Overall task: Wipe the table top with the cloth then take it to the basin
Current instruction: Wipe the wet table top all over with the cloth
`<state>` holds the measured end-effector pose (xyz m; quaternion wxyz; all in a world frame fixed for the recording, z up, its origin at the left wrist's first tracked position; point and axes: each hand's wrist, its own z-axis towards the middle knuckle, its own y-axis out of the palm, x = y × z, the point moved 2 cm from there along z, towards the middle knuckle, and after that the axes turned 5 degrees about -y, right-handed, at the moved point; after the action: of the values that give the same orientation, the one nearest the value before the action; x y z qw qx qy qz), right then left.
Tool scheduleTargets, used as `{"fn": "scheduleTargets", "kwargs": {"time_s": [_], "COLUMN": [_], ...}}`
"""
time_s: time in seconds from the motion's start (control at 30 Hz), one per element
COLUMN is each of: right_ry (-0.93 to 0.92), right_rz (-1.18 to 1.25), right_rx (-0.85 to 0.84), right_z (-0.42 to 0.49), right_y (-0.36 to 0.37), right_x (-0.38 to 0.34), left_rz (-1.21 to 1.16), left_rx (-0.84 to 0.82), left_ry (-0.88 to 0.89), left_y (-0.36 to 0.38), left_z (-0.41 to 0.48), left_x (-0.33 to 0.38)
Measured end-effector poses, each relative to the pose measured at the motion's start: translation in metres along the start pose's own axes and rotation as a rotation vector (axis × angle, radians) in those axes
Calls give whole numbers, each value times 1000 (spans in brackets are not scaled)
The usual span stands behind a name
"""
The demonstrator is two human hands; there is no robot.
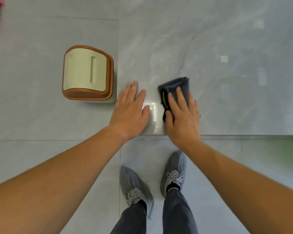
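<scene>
grey glossy marbled table top fills the upper right of the view, its left corner and near edge in sight. pale grey tiled floor lies around it. a stool with a cream seat and brown rim stands just beside the table's left edge. the left hand lies flat on the table near that corner, fingers straight and close together. the right hand, a little blurred, presses down on a folded dark grey cloth with a yellow-green stripe, fingers straight and slightly spread, thumb at the striped edge. the cloth rests on the table close to the near edge, just right of the left hand. grey-covered shoes stand below. water droplets dot the surface beyond the cloth.
</scene>
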<state>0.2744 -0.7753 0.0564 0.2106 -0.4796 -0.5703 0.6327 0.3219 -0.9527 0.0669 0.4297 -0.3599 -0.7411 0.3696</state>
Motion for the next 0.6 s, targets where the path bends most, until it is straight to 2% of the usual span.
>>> {"fn": "scheduleTargets", "kwargs": {"time_s": [0.1, 0.23, 0.3, 0.5, 0.6], "right_ry": [-51, 171, 219, -2, 66], "right_rz": [-54, -67, -35, -97, -83], "right_rx": [-66, 10, 46, -94, -40], "right_z": [7, 73, 82, 65, 119], "right_y": [-3, -7, -5, -15, -25], "right_x": [6, 16, 9, 15, 34], "left_rz": [1, -1, -10, -75, -145], "left_rx": [-8, -32, -48, -59, -40], "left_ry": [3, 31, 36, 30, 62], "left_y": [-2, -3, -5, -14, -19], "left_z": [0, 0, 1, 2, 8], "left_x": [-1, -6, -8, -6, -6]}}
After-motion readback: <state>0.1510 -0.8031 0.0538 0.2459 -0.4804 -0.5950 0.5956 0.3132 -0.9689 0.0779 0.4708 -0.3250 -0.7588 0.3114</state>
